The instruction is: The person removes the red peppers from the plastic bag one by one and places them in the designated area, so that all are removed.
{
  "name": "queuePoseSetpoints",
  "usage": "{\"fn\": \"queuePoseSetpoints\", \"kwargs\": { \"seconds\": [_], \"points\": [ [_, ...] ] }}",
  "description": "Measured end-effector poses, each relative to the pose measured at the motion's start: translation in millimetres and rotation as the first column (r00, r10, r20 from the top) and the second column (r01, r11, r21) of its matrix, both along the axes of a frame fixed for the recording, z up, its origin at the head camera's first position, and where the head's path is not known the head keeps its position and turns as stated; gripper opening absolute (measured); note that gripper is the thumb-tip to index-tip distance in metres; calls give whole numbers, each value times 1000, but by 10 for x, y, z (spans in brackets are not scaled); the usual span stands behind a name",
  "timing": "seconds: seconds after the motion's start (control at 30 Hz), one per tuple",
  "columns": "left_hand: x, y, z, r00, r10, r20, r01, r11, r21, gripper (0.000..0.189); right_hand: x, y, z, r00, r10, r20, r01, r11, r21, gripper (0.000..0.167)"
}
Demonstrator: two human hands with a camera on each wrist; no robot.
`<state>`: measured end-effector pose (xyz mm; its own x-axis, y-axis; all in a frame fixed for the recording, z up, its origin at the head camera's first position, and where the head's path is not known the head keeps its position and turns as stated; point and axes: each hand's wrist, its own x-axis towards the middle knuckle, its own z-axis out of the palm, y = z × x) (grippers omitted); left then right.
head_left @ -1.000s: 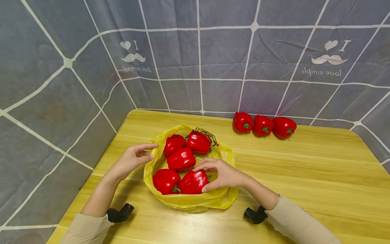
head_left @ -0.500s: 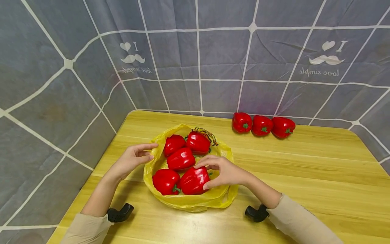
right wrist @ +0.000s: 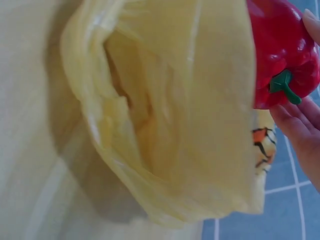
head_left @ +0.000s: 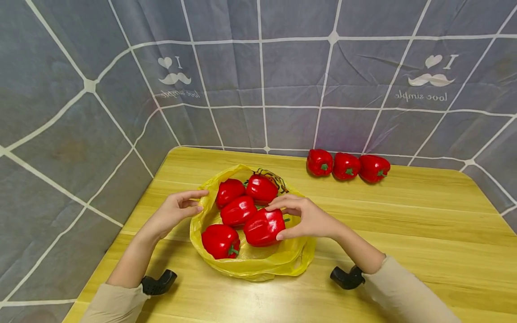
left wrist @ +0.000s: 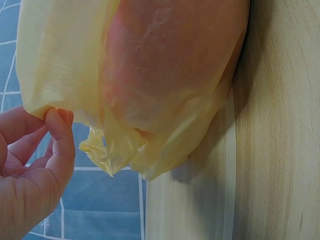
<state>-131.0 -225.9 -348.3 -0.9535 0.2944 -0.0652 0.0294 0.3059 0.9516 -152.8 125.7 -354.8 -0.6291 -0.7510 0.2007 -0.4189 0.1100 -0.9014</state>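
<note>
A yellow plastic bag point(head_left: 258, 269) lies open on the table with several red bell peppers inside. My left hand point(head_left: 175, 213) pinches the bag's left rim between thumb and fingers; the left wrist view shows the thin plastic point(left wrist: 65, 65) caught there. In my right hand point(head_left: 308, 220) is one bell pepper point(head_left: 264, 228), gripped near its stem end and raised among the others. Its green stem point(right wrist: 285, 86) points toward the palm in the right wrist view. Another bell pepper point(head_left: 221, 241) sits at the bag's near left, and one more point(head_left: 239, 211) in the middle.
Three bell peppers point(head_left: 346, 166) stand in a row at the back of the wooden table point(head_left: 404, 233). A grey cloth point(head_left: 295, 80) with white grid lines hangs behind and at the left. Black wrist mounts point(head_left: 159, 282) show below both forearms.
My right hand has lifted its bell pepper up and away from the near left one, moving it slightly right and farther back. My left hand keeps its place on the rim.
</note>
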Motion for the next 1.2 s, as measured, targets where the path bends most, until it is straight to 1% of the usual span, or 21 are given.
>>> {"fn": "queuePoseSetpoints", "kwargs": {
  "seconds": [0.2, 0.37, 0.53, 0.73, 0.9, 1.07, 1.2],
  "points": [
    [11, -1, 10, 1000, 3, -2, -3, 1000, 6, 43, -58, 111, 125, 998, -49, -47, 47, 998, -31, 51],
    [25, 6, 28, 1000, 5, 3, -5, 1000, 15, 43, -119, 242, 229, 992, -119, -45, 116, 992, -52, 51],
    [29, 9, 32, 1000, 5, 2, -5, 1000, 15, 44, -144, 374, 289, 984, -176, -43, 174, 984, -43, 51],
    [29, 7, 29, 1000, 6, -3, -6, 1000, 5, 43, -160, 502, 288, 972, -231, -48, 229, 973, -35, 52],
    [28, 7, 31, 1000, 6, -4, -6, 1000, 0, 43, -180, 591, 268, 966, -255, -52, 252, 966, -51, 52],
    [30, 5, 33, 1000, 8, 0, -8, 1000, 4, 43, -195, 655, 292, 956, -286, -56, 283, 957, -64, 51],
    [26, 5, 30, 1000, 5, -8, -5, 1000, 8, 43, -205, 706, 313, 944, -324, -58, 321, 945, -56, 51]
  ]
}}
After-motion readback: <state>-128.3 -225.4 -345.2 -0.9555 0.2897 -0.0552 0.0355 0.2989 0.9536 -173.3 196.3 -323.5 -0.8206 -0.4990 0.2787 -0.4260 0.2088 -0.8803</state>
